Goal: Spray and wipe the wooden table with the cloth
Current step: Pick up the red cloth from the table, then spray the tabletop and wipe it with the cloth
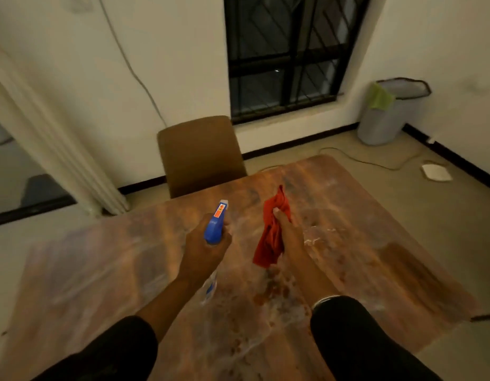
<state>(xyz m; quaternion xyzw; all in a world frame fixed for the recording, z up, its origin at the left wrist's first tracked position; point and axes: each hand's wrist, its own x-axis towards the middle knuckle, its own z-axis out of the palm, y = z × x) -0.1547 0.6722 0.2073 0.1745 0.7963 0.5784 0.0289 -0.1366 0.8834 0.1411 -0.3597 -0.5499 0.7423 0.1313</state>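
The wooden table fills the lower half of the view, its top glossy and streaked. My left hand is shut on a spray bottle with a blue trigger head; its clear body hangs below my wrist, and the nozzle points away toward the far edge. My right hand is shut on a red cloth, which dangles bunched just above the table's middle. A wet, foamy patch lies on the wood right of the cloth.
A brown chair is tucked at the table's far edge. A grey bin with a green rag stands in the right corner. A cable and white device lie on the floor. White curtain at left.
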